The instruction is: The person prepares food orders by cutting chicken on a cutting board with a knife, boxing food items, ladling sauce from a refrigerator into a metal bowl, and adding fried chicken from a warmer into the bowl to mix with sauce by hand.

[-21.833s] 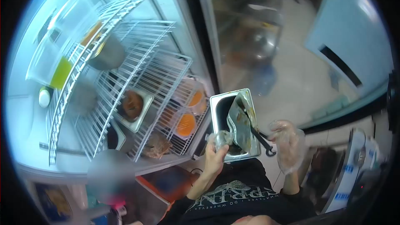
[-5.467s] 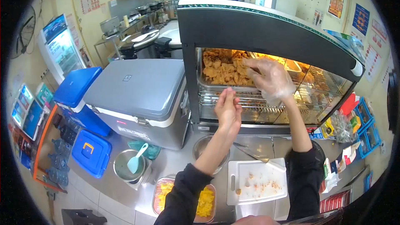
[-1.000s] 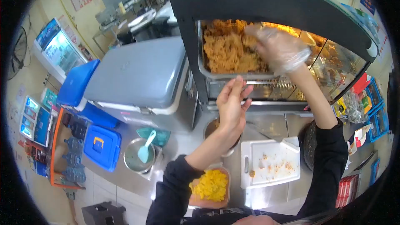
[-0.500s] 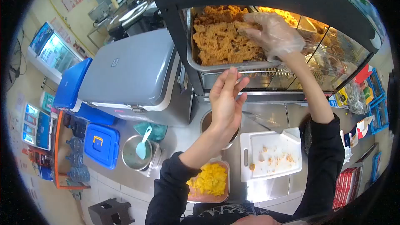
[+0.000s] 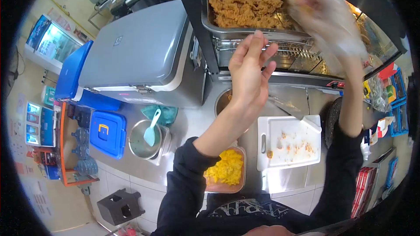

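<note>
My right hand (image 5: 328, 22), in a clear plastic glove and blurred by motion, is beside the right end of a metal tray (image 5: 258, 31) in the display cabinet. Its fingers are closed around what looks like a piece of fried chicken (image 5: 311, 4), partly hidden by the glove. Browned fried chicken (image 5: 245, 4) fills much of the tray, with bare wire rack at its right end. My left hand (image 5: 251, 63) is bare, with loosely curled fingers apart at the tray's front rim. Whether its fingertips touch the rim I cannot tell.
Below lie a white cutting board (image 5: 288, 144) with crumbs and a knife (image 5: 297, 116). A tub of yellow chunks (image 5: 227, 168) is near my body. Left are a grey cooler (image 5: 135, 48), a steel bowl with a spoon (image 5: 150, 135) and a blue lid (image 5: 107, 133).
My right hand has lifted off the chicken and moved right, with a piece in its fingers. More rack shows at the tray's right end. The view has shifted; my left hand stays by the rim.
</note>
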